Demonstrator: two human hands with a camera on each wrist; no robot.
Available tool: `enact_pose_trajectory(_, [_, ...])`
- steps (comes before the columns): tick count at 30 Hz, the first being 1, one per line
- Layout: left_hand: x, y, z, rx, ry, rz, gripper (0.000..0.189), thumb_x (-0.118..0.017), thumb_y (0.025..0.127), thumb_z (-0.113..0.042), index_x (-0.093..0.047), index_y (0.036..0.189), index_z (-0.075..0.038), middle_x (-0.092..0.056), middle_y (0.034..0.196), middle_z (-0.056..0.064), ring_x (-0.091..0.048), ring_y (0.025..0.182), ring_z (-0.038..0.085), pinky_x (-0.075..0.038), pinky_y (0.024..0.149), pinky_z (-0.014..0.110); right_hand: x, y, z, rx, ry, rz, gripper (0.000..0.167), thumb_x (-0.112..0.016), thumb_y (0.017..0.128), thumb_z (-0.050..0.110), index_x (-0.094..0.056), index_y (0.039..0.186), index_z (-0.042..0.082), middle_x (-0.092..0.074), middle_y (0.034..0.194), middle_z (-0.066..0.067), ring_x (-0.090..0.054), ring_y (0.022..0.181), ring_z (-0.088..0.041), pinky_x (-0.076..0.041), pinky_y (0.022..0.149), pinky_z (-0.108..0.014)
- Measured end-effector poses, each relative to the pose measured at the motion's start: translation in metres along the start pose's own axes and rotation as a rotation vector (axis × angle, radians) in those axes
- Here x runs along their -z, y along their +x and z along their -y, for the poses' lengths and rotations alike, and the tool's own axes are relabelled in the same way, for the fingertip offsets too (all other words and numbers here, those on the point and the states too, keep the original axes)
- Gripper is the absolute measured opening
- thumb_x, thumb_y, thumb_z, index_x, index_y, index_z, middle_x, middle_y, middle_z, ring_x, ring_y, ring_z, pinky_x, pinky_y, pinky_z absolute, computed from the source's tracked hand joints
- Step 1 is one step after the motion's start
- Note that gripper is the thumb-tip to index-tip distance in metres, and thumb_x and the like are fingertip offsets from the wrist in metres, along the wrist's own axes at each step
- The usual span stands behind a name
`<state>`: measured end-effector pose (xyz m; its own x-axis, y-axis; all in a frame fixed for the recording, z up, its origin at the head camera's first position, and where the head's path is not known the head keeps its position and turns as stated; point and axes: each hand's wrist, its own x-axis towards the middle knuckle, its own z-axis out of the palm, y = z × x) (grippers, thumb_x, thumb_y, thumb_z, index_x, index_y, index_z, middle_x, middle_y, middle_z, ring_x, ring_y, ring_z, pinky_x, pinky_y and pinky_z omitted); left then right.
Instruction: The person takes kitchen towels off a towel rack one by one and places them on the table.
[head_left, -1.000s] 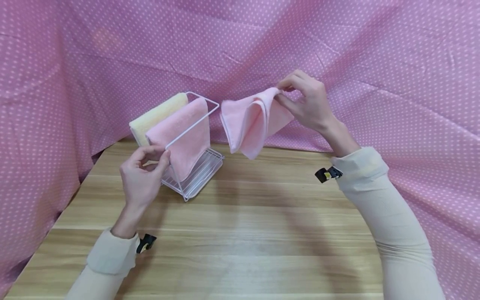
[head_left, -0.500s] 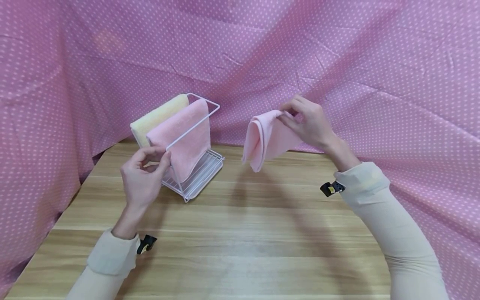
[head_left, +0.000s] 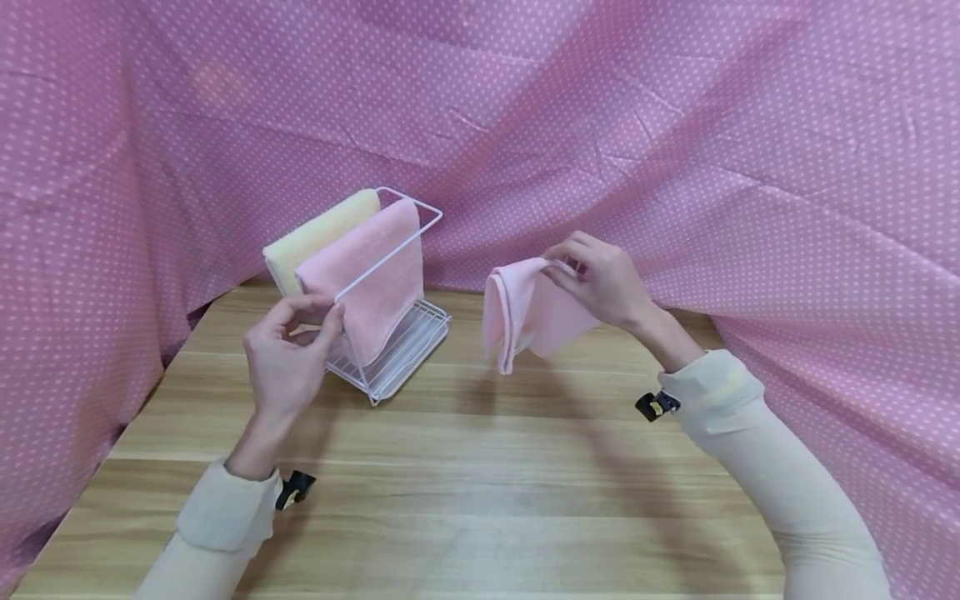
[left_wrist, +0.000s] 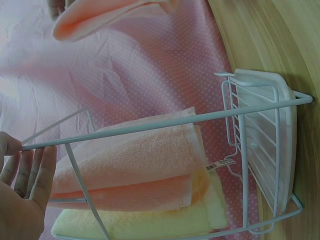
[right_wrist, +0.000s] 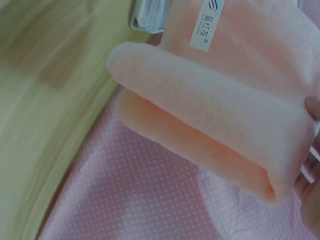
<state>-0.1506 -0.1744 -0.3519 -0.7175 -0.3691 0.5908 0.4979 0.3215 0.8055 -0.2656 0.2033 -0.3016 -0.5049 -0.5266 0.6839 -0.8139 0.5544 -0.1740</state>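
My left hand [head_left: 288,358] pinches the top front corner of a white wire towel rack [left_wrist: 150,129] between thumb and fingers. Over the rack's bars hang a folded pink towel [head_left: 375,267] and, behind it, a folded pale yellow towel [head_left: 326,229]. My right hand [head_left: 600,279] pinches the top edge of a second pink towel [head_left: 517,312], which hangs folded above the table, right of the rack and apart from it. In the right wrist view, a white label [right_wrist: 206,25] with printed characters shows on this held towel.
A white tray [head_left: 427,333] forms the rack's base, standing on the wooden table [head_left: 465,500]. Pink polka-dot cloth [head_left: 525,100] drapes behind the table and along its sides. A small black device [head_left: 657,406] is fixed at the right cuff, another [head_left: 295,490] at the left.
My right hand has lowered the held pink towel toward the table, and the towel now lies a little farther from the rack. My left hand stays at the rack's corner.
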Motion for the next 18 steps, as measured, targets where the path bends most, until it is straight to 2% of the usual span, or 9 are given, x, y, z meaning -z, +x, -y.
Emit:
enact_pose_trajectory(5, [0.000,0.000,0.001,-0.011,0.004,-0.003,0.016,-0.080,0.090,-0.003,-0.076,0.101,0.009,-0.077,0.086,-0.007,-0.070,0.074,-0.007,-0.062,0.064,0.008,-0.008,-0.007,0.008,-0.048,0.004,0.012,0.016,-0.083,0.089,0.009,-0.077,0.103,0.004,-0.072,0.086,-0.010,-0.065,0.068,-0.020,-0.060,0.060,-0.032])
enact_pose_trajectory(10, [0.000,0.000,0.001,-0.018,0.006,0.000,0.018,-0.080,0.090,-0.004,-0.075,0.102,0.009,-0.078,0.088,0.000,-0.070,0.074,-0.007,-0.062,0.065,0.008,-0.014,-0.013,0.017,-0.062,0.004,0.017,0.014,-0.083,0.090,0.009,-0.077,0.102,0.005,-0.072,0.085,-0.009,-0.066,0.068,-0.019,-0.060,0.059,-0.032])
enact_pose_trajectory(12, [0.000,0.000,0.001,-0.019,0.003,0.000,0.017,-0.080,0.090,-0.002,-0.075,0.101,0.010,-0.078,0.088,-0.003,-0.070,0.074,-0.007,-0.062,0.065,0.009,-0.015,-0.015,0.020,-0.069,0.004,0.030,0.014,-0.083,0.090,0.009,-0.077,0.102,0.005,-0.072,0.085,-0.009,-0.066,0.068,-0.018,-0.059,0.058,-0.030])
enact_pose_trajectory(18, [0.000,0.001,0.001,-0.031,-0.005,0.003,0.015,-0.077,0.089,0.006,-0.074,0.101,0.012,-0.072,0.088,-0.026,-0.069,0.074,-0.009,-0.062,0.064,0.008,-0.019,-0.020,0.033,-0.089,0.036,0.075,0.011,-0.082,0.092,0.011,-0.077,0.102,0.007,-0.071,0.083,-0.005,-0.063,0.068,-0.013,-0.053,0.058,-0.024])
